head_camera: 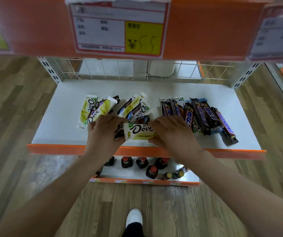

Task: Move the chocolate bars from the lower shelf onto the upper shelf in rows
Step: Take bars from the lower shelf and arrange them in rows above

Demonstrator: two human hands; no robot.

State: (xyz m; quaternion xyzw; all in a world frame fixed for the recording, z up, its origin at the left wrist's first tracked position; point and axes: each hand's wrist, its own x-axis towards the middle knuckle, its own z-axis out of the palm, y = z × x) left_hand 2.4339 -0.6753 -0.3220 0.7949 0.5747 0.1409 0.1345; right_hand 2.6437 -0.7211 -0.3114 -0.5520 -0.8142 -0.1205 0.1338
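Both hands hold a small stack of chocolate bars just above the near edge of the white shelf [60, 127], a white Dove bar [139, 131] on top facing the camera and a dark-wrapped bar partly showing beneath it. The left hand [105, 130] curls its fingers round the stack's left end; the right hand [170, 131] grips the right end, thumb under the lower edge. Farther back on the shelf lie three loose heaps: yellow-and-white Dove bars [87, 112] at the left, a mixed heap [135, 106] in the middle, and Snickers bars [204, 115] at the right. Above hangs an orange shelf front [205, 31] bearing a price label [118, 28]. Bottles [151, 171] stand on the shelf below
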